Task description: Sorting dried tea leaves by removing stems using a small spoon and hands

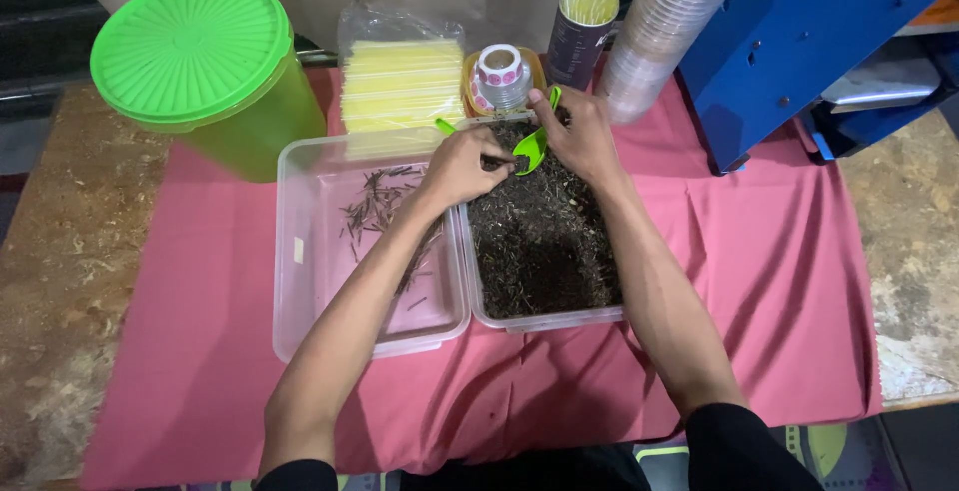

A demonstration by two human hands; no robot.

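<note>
**Both hands on the scoop, leaves close to the rim**

The right hand [584,136] gripped a green scoop [530,151] over the tub [539,323] of dark leaves [539,241], and the left hand [460,163] pinched at its blade. A tilt there could have spilled leaves onto the red cloth [769,251] or into the lid [300,251] with its few twigs [378,203]. The left fingertips were buried; whether they held anything, I couldn't tell. The scoop's load was hidden too.
</note>
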